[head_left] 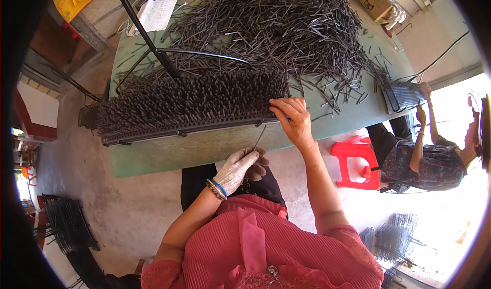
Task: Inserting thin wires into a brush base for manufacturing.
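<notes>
A long black perforated bar (204, 127) stretches along the near side of the table, crowded with upright dark strips (194, 97) like bristles. At its right end my bare right hand (292, 117) is closed, thumb and fingertips pinched against the outermost strips; what sits between them is hidden. Below the bar, in front of my lap, my left hand (238, 170) wears a pale knitted glove with darkened fingers. It is closed around a thin dark strip (260, 137) that sticks up past the fingertips.
Loose dark strips (286, 28) lie heaped across the green table (148, 161). A black metal rod (148, 38) rises from behind the bar. Far left are an open notebook (157, 15) and a cable. To the right, another person (424, 158) handles a similar rack (406, 97) beside a red stool (353, 161).
</notes>
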`<state>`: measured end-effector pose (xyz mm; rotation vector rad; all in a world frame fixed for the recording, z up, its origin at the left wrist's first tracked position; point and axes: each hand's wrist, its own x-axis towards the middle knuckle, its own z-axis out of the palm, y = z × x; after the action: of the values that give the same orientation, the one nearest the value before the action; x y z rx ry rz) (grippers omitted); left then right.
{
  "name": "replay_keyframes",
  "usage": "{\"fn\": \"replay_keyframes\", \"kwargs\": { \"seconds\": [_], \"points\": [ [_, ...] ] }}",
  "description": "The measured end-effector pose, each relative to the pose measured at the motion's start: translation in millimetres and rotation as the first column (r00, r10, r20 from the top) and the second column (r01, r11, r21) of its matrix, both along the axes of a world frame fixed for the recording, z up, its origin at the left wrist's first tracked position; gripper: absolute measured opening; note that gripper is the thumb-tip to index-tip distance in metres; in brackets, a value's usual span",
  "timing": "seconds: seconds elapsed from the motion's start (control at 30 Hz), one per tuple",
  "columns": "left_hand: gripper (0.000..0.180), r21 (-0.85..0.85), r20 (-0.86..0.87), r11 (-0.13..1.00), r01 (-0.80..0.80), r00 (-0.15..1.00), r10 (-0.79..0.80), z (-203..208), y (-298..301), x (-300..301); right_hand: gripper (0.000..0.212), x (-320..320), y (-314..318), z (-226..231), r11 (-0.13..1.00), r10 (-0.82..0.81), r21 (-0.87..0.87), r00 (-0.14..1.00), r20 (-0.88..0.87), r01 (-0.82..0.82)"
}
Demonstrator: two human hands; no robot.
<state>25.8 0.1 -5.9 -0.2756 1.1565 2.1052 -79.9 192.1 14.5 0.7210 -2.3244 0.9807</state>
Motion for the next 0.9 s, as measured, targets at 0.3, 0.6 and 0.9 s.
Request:
{"fn": "replay_keyframes", "kwargs": {
  "seconds": [0.3, 0.6, 0.9],
  "points": [
    [0.029, 0.02, 0.01, 1.0, -0.005, 1.0, 0.005, 1, 0, 0, 0.019, 3, -3, -7, 0.982, -0.187, -0.01, 0.982, -0.007, 0.187],
    [0.033, 0.085, 0.01, 0.996, -0.019, 1.0, 0.018, 8, -2, 0, 0.018, 9, -9, 4, 0.971, -0.207, 0.103, 0.973, -0.101, 0.217],
    [0.032, -0.176, -0.196, 0.981, 0.086, 0.973, -0.12, 16, 6, -2, 0.029, 64, -17, 10, 0.857, 0.206, -0.465, 0.678, 0.705, 0.224]
  ]
}}
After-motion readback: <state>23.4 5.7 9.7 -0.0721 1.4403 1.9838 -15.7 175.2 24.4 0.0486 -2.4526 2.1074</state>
